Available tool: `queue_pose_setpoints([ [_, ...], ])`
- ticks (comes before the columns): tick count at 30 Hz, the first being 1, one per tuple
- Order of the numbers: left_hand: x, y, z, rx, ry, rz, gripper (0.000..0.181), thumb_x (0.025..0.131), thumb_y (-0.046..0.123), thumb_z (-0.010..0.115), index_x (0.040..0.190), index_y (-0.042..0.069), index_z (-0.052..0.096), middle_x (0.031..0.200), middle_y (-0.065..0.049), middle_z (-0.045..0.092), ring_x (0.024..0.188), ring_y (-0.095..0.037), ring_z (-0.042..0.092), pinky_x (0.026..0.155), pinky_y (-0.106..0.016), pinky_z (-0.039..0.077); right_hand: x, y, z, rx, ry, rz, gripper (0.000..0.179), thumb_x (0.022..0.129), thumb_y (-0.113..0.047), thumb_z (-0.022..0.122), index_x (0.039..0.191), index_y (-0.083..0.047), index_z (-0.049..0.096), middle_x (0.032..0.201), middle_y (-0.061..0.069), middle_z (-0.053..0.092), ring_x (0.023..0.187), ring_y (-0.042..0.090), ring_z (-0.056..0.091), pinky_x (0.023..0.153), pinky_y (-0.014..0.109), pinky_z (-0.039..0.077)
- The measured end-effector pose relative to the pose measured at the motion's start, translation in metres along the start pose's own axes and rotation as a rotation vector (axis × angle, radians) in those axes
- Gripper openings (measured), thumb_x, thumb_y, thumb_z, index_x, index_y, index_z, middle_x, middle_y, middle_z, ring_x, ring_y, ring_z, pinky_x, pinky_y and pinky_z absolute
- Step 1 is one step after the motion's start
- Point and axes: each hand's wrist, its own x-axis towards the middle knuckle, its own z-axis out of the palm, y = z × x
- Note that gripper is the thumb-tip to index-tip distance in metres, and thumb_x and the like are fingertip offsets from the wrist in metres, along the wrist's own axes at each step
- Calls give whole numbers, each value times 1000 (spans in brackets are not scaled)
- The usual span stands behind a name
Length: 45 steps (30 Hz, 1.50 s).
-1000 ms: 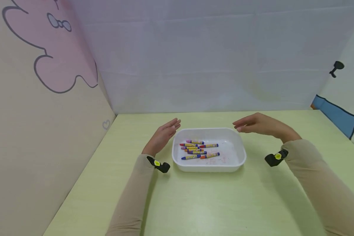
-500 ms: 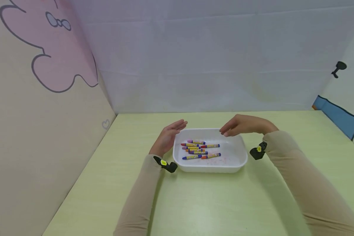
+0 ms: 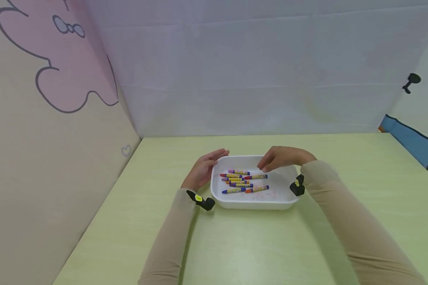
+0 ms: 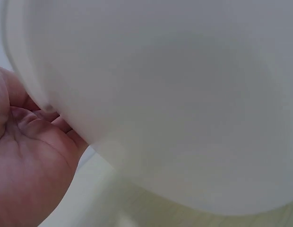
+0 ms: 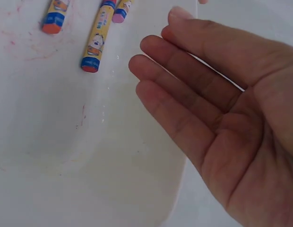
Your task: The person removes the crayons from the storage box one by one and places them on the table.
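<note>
A white plastic tray (image 3: 281, 194) stands on the table with several crayons inside, in yellow and blue wrappers. My left hand (image 3: 201, 170) holds the tray's left rim near its far corner; in the left wrist view the outer wall of the tray hides part of that hand's fingers. Over the tray's far right part my right hand (image 3: 281, 157) reaches in, its fingertips pointing down just beyond a red crayon (image 3: 255, 177). In the right wrist view the fingers (image 5: 179, 113) are loosely bent, apart from the crayons and holding nothing. An orange-tipped crayon (image 3: 257, 189) lies nearer the front.
A pale green table (image 3: 242, 245) lies under the tray. A white sheet (image 3: 214, 79) hangs behind it, and a wall (image 3: 57, 166) with a pink drawing rises at the left. Small black wrist cameras sit on both cuffs.
My right hand has moved left and down, from beyond the tray's right end to over its inside. My left hand has come right onto the rim. The crayons keep their arrangement.
</note>
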Motion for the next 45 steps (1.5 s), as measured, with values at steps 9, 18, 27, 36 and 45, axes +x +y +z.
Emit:
queue_pose_setpoints([
  [9,1,-3,2,27,19,1,49,97,-1,32,143,9,45,144,-3,51,137,-19,43,114,-38,34,8,0,9,-21,-18,25,34,90,-14,64,122,-3,65,121,11,67,113,24,62,101,45,47],
  [18,1,-2,6,95,51,-8,48,98,3,31,142,13,48,142,-1,53,135,-21,45,112,-40,37,16,-7,13,-129,-24,26,31,88,-11,66,117,-3,68,116,11,68,107,23,62,98,43,48],
  [27,1,-4,10,96,77,-30,48,97,3,31,140,14,51,141,0,54,134,-21,46,111,-40,38,23,-6,25,-140,22,91,22,84,-6,69,106,-7,71,105,6,69,97,18,63,91,38,52],
  [36,0,-4,10,118,73,-28,48,98,3,30,142,12,48,142,0,53,135,-21,45,112,-40,37,25,-9,31,-181,23,83,10,83,-7,73,93,-8,70,87,3,65,77,14,56,69,26,49],
  [45,-2,-5,10,106,66,-22,47,98,4,31,138,15,52,142,-1,53,135,-21,45,112,-41,36,26,-5,33,-189,-6,57,10,81,-8,73,89,-10,67,82,0,62,75,12,53,67,23,45],
])
